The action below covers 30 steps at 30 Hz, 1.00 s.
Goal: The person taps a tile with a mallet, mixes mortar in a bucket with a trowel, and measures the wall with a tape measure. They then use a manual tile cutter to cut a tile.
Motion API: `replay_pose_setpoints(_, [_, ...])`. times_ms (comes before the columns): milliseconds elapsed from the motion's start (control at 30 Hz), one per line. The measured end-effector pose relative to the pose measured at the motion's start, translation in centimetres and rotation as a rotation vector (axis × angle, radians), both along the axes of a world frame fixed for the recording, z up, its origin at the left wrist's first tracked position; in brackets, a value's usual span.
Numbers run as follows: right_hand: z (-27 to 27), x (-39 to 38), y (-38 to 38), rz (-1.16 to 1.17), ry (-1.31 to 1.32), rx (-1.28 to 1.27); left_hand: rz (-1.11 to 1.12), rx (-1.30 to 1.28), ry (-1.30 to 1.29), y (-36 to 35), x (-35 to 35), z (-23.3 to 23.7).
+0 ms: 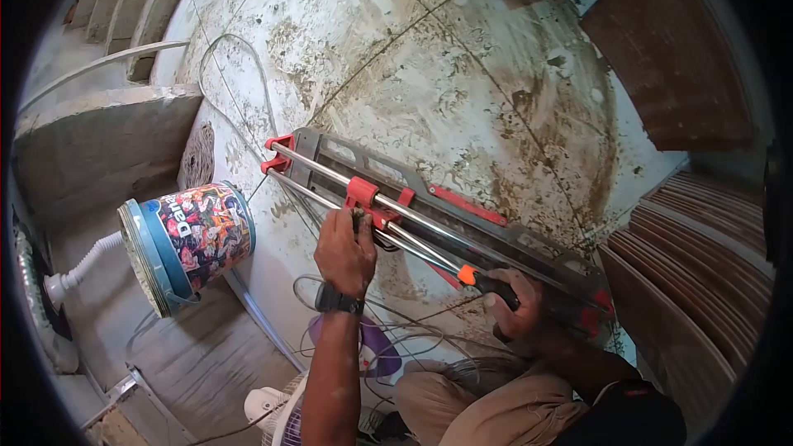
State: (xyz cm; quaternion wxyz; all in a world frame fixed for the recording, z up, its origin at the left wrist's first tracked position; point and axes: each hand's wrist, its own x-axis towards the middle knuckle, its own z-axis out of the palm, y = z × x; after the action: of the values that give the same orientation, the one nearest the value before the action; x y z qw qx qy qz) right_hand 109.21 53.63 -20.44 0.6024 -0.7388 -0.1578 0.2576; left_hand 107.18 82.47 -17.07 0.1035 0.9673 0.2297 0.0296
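A manual tile cutter with twin steel rails (326, 167) lies diagonally across the floor. Its red sliding carriage (362, 192) sits part way along them. My left hand (342, 252), with a dark watch on the wrist, has its fingers closed at the carriage's near side, where the fingertips are partly hidden. Running from the carriage toward me is the cutter's lever, ending in a black handle (498, 289) with an orange collar. My right hand (522, 301) is wrapped around that handle. I cannot make out a tile on the cutter's bed.
A labelled bucket (211, 231) lies tipped at left, by a grey ledge (116, 120). Brown tiles (694, 248) are stacked at right, near another brown panel (665, 54). Cables (429, 334), a purple object (380, 348) and a fan (277, 409) are close to my legs.
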Motion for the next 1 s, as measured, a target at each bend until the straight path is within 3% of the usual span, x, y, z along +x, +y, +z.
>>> replay_pose_setpoints(333, [-0.8,0.3,-0.3,0.098,-0.036,0.068,-0.016,-0.08,0.074,0.6,0.5,0.6])
replay_pose_setpoints(400, [-0.9,0.6,-0.4,0.136,-0.188,0.043,-0.033,-0.079,0.077,0.7,0.7,0.5])
replay_pose_setpoints(600, [-1.7,0.2,-0.7,0.15,-0.272,0.041,-0.064,-0.081,0.121,0.9,0.8,0.4])
replay_pose_setpoints(933, [-1.5,0.8,-1.4,0.074,-0.134,0.085,-0.053,-0.093,0.146,0.3,1.3,0.0])
replay_pose_setpoints(1000, [-2.2,0.2,-1.9,0.17,-0.216,0.081,-0.054,-0.096,0.132,0.3,1.3,-0.1])
